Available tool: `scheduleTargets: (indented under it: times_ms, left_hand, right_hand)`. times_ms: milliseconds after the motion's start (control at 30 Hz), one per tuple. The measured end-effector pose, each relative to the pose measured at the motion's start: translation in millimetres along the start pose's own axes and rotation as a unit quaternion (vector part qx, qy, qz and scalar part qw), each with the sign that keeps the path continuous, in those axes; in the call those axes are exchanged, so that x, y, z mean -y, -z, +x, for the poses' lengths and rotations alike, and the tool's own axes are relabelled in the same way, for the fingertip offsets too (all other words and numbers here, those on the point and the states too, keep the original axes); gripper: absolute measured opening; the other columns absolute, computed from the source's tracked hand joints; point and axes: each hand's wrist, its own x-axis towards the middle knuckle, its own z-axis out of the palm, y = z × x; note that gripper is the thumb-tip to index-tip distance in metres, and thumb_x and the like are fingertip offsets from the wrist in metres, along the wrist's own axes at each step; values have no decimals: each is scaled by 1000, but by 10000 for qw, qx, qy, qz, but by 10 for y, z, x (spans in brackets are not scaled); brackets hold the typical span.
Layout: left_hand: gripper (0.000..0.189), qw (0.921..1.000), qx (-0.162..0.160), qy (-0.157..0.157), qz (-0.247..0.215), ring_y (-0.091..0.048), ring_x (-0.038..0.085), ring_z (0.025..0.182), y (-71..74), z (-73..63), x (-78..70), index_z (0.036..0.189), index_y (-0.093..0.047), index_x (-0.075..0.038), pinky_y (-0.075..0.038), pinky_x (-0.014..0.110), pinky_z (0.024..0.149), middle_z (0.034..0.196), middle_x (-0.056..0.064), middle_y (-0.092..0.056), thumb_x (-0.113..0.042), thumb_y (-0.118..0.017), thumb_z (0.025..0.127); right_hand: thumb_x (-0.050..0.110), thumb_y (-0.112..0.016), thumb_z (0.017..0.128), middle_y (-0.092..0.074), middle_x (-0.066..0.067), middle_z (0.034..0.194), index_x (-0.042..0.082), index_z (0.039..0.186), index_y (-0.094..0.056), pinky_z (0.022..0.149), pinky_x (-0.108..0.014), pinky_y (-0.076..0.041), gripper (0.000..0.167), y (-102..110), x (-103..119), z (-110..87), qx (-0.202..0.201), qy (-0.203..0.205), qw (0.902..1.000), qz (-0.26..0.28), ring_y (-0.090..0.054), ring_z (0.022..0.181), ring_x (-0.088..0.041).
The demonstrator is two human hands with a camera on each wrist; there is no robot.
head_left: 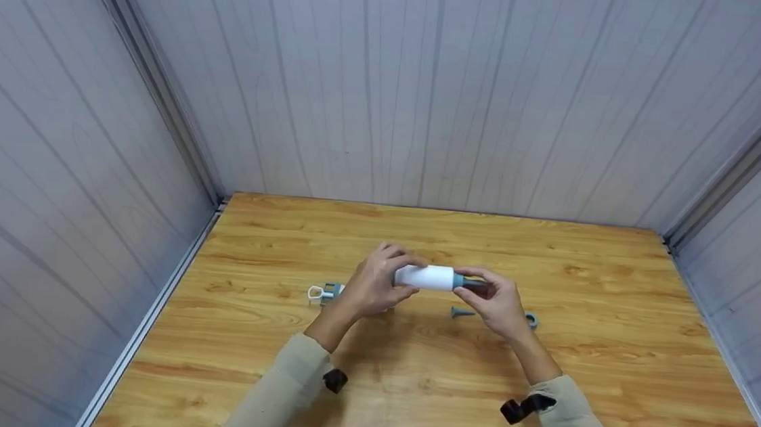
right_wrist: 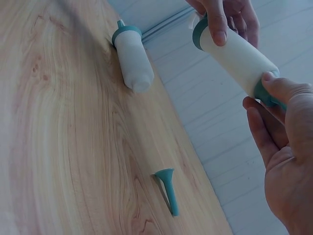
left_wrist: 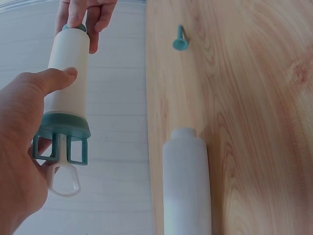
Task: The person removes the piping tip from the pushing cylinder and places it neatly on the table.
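Observation:
Level over the table, my left hand (head_left: 375, 281) grips the white barrel of a syringe (head_left: 436, 278). In the left wrist view this syringe has a teal collar with square finger loops and a white ring-handled plunger (left_wrist: 63, 181). At the barrel's other end, my right hand (head_left: 492, 302) pinches a teal nozzle (right_wrist: 268, 95) between thumb and fingers, which partly cover it. Beneath the hands, a second white syringe (right_wrist: 133, 58) with a teal collar lies on the table. Nearer my right hand lies a teal funnel-shaped nozzle (right_wrist: 167, 188).
A teal ring-shaped piece (head_left: 532, 320) shows beside my right wrist, partly hidden by it. The wood-grain table (head_left: 393, 391) meets pale panel walls (head_left: 396, 106) at the back and both sides. Black wrist-worn devices (head_left: 335, 380) are on both sleeves.

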Motion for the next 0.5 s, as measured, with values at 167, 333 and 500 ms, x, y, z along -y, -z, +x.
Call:
scheduleTargets:
  times_ms: [167,333,500]
  left_hand:
    - [38,9998,123,168,65,-71,32,130,-4,-24,-13,133,-80,-20,-64,55,109,137,9,-78,-23,-92,97]
    - [38,9994,206,268,36,-74,33,130,9,-46,-25,133,-78,-20,-64,56,107,139,8,-77,-26,-91,97]
    - [39,9994,244,248,60,-76,32,127,17,-58,-11,133,-77,-19,-66,55,104,138,8,-79,-28,-91,97]
  right_hand:
    - [-8,-78,100,-74,-31,133,-6,133,-77,89,-22,-67,34,5,-7,-15,-9,-86,10000,0,-81,102,-2]
    - [-10,-77,99,-74,-29,133,-7,132,-77,89,-24,-68,33,11,6,-30,-17,-153,9998,89,-81,101,-3]
    - [-10,-77,99,-76,-16,128,-7,131,-77,89,-24,-68,32,33,-7,-54,-22,-168,9998,144,-83,101,-8]
